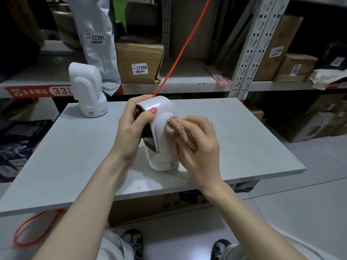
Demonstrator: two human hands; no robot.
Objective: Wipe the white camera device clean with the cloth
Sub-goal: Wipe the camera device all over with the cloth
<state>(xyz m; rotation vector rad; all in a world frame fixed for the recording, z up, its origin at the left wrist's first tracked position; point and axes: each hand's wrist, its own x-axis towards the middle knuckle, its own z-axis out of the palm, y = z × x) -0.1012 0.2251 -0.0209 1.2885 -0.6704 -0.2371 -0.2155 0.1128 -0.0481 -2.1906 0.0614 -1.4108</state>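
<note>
Grey table (244, 143) carries two white camera devices: one under work at centre (161, 117), spare (85, 87) standing far left. Left hand (131, 126) grips worked device's head, steadying. Right hand (197, 145) clutches single pink cloth (178, 132), pressed on right flank. Wiping apparently mid-course; next likely calls for turning device, reaching unwiped faces.

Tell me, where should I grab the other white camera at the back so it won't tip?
Take the spare camera by its narrower upright head, coming from the front-right. That side is open, while the shelf sits close behind it. It stands upright on a round base, so lifting straight up should work.
</note>
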